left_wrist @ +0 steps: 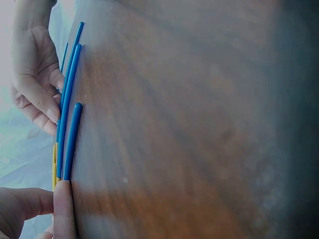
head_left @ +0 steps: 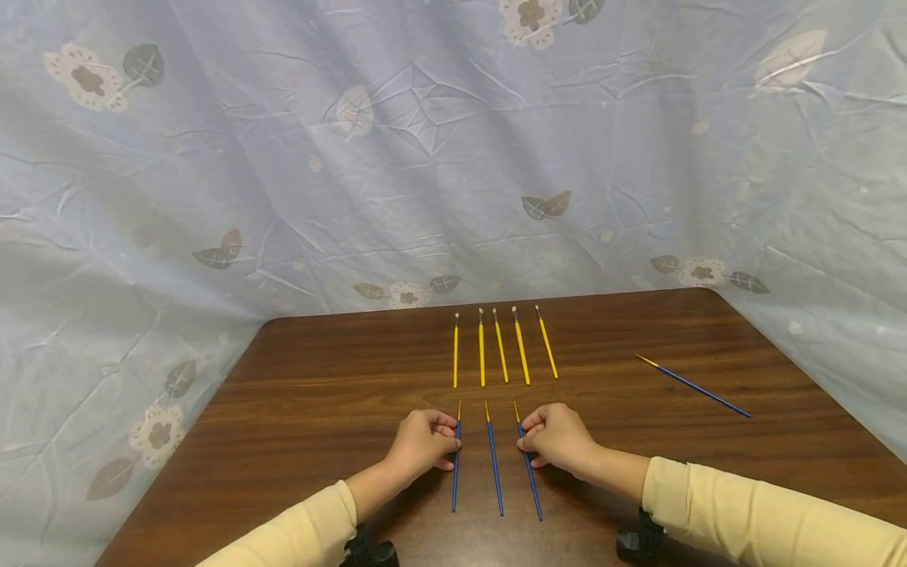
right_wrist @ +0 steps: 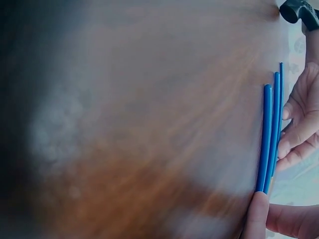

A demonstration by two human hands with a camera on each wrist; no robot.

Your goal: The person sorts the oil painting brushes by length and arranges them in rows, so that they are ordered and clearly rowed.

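Observation:
Three blue paintbrushes lie side by side on the table, their yellow tips pointing away. My left hand (head_left: 420, 442) pinches the leftmost blue paintbrush (head_left: 456, 476) near its upper part. The rightmost paintbrush (head_left: 533, 482) is between the thumb and fingers of my right hand (head_left: 558, 437). Between the two hands lies the middle blue paintbrush (head_left: 495, 468), touched by neither. In the left wrist view, fingertips (left_wrist: 63, 206) meet the near blue handle (left_wrist: 74, 142). The right wrist view has a fingertip (right_wrist: 257, 206) against another blue handle (right_wrist: 265, 132).
Several yellow-handled paintbrushes (head_left: 482, 354) form a row farther back, bristles away from me. One more blue paintbrush (head_left: 701, 387) lies slanted at the right. The brown wooden table (head_left: 319, 394) ends at a hanging patterned cloth (head_left: 425, 173).

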